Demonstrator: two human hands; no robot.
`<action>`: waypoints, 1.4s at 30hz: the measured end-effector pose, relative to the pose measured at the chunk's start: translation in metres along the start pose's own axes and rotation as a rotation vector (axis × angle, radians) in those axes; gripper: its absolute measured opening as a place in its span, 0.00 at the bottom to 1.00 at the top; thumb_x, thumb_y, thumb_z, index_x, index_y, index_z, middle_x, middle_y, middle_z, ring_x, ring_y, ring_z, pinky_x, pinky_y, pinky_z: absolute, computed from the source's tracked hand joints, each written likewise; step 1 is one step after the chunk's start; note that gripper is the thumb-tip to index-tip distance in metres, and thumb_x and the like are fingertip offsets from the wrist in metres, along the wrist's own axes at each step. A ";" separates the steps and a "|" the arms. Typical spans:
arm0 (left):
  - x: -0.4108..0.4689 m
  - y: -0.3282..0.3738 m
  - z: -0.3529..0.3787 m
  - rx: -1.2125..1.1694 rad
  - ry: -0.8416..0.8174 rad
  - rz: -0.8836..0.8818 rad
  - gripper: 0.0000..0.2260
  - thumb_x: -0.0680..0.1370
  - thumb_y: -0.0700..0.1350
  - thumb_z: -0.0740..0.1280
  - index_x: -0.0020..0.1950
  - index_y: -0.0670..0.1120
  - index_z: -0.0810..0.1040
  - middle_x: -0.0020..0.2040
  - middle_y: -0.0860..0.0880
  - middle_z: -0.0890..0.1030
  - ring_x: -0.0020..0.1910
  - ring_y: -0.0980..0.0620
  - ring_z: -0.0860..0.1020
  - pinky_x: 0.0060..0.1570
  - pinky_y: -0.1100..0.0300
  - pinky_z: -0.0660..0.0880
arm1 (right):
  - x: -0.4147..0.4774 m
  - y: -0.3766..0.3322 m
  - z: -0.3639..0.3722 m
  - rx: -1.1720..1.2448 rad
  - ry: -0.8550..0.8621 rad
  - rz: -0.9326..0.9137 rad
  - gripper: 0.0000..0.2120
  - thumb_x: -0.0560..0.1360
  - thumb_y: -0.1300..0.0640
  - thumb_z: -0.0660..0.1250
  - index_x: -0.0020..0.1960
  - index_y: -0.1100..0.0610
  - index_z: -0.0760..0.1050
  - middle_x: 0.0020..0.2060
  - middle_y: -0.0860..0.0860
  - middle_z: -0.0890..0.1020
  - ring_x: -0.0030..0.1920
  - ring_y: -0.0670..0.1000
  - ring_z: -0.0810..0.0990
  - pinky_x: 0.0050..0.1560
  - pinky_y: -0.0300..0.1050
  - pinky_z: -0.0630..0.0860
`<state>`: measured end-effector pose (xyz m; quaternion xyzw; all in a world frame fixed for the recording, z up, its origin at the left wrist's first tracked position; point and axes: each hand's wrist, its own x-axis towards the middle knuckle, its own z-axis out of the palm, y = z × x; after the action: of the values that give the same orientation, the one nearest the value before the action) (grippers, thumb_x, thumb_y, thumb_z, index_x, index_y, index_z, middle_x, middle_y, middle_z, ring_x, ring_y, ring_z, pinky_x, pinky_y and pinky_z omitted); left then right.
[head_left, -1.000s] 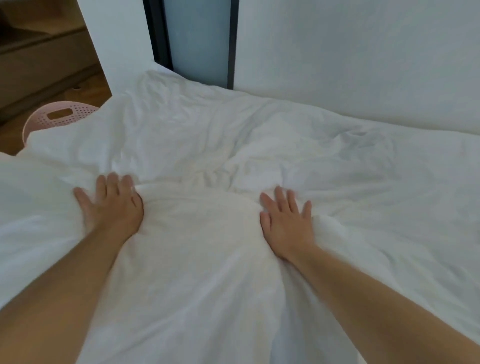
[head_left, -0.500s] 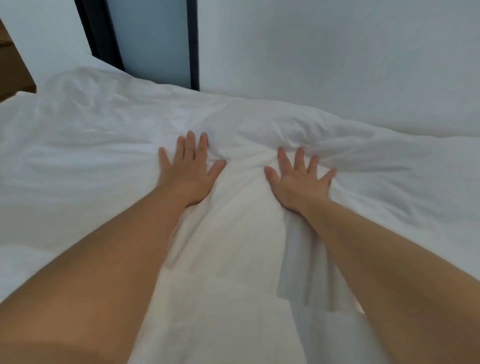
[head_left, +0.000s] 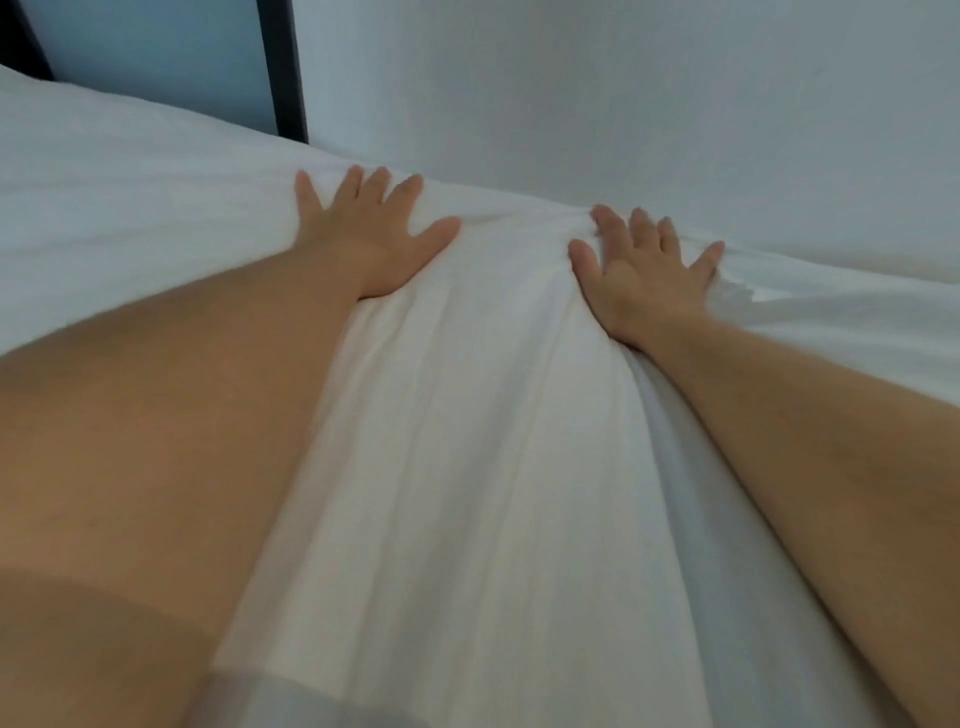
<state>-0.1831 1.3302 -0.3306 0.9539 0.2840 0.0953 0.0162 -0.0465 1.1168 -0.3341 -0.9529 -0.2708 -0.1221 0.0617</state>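
A white sheet (head_left: 467, 467) covers the bed and fills most of the view. My left hand (head_left: 371, 239) lies flat on it near the bed's far edge, fingers spread and straight. My right hand (head_left: 641, 270) presses flat on the sheet to the right, fingers spread, close to the wall. Between the two hands the cloth lies in long smooth folds running toward me. A small bunch of wrinkles sits just ahead of my right hand's fingertips.
A plain white wall (head_left: 623, 104) stands right behind the bed's far edge. At the upper left a dark frame (head_left: 283, 73) borders a pale blue panel (head_left: 156, 57).
Both hands have slid forward across the sheet to the far edge by the wall, pushing the wrinkles ahead of them. The pink basket and wooden floor at the left have left the view.
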 end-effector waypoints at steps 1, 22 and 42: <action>0.005 -0.002 0.000 -0.002 0.018 0.006 0.35 0.75 0.72 0.40 0.79 0.56 0.49 0.79 0.49 0.52 0.78 0.48 0.49 0.72 0.35 0.38 | 0.005 0.001 0.001 -0.011 0.034 -0.011 0.29 0.79 0.36 0.43 0.77 0.43 0.52 0.77 0.52 0.58 0.78 0.56 0.52 0.71 0.72 0.39; -0.222 0.032 -0.062 0.278 0.195 0.185 0.06 0.72 0.40 0.70 0.47 0.44 0.76 0.38 0.46 0.81 0.39 0.45 0.78 0.45 0.54 0.70 | -0.215 -0.003 -0.090 -0.159 0.026 -0.240 0.05 0.71 0.64 0.69 0.41 0.55 0.78 0.36 0.53 0.83 0.38 0.56 0.81 0.47 0.49 0.69; -0.618 0.054 -0.299 0.256 0.094 0.273 0.31 0.47 0.34 0.76 0.51 0.38 0.81 0.16 0.48 0.67 0.13 0.49 0.67 0.23 0.67 0.60 | -0.536 0.041 -0.383 -0.165 -0.483 -0.601 0.08 0.72 0.62 0.61 0.47 0.54 0.77 0.47 0.54 0.79 0.51 0.59 0.79 0.42 0.43 0.67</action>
<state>-0.7186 0.9413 -0.1392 0.9723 0.1621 0.1043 -0.1320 -0.5422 0.7438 -0.1103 -0.8343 -0.5335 0.0715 -0.1190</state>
